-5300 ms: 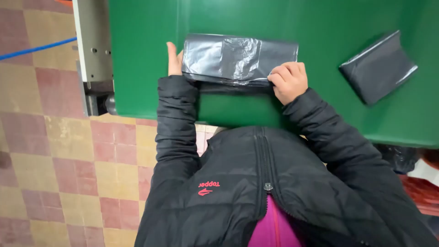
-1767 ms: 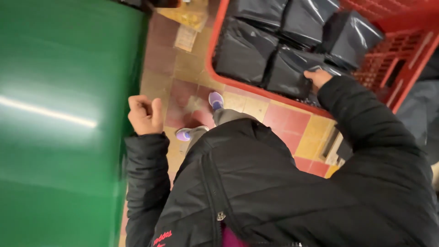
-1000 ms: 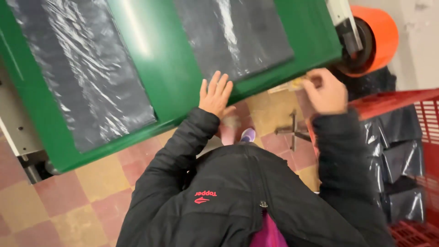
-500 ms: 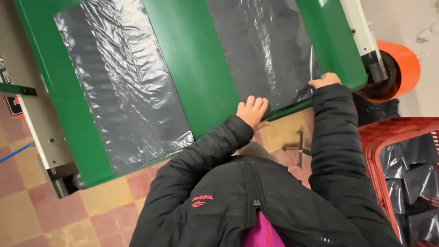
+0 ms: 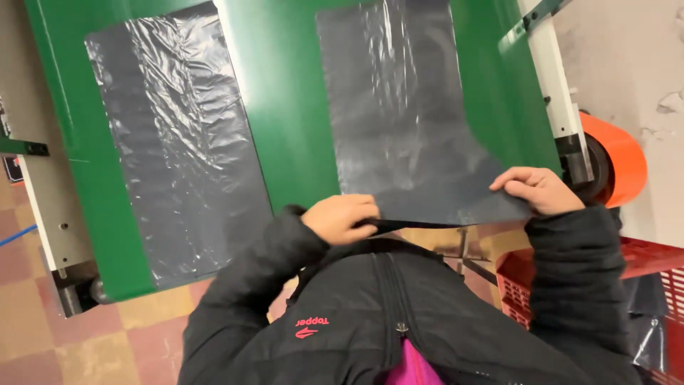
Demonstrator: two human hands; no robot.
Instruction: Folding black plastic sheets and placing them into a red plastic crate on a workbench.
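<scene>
Fingers [image 5: 360, 222] of both hands pinch the right grey plastic sheet [image 5: 406, 121] at the green bench's [image 5: 285, 107] near edge.
Left hand [image 5: 342, 217] grips one corner, right hand [image 5: 538, 189] the other; a second sheet [image 5: 178, 150] lies flat towards the left edge.

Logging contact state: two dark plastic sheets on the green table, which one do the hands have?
The right-hand sheet: left hand and right hand pinch its near edge. The left-hand sheet lies flat, untouched.
</scene>
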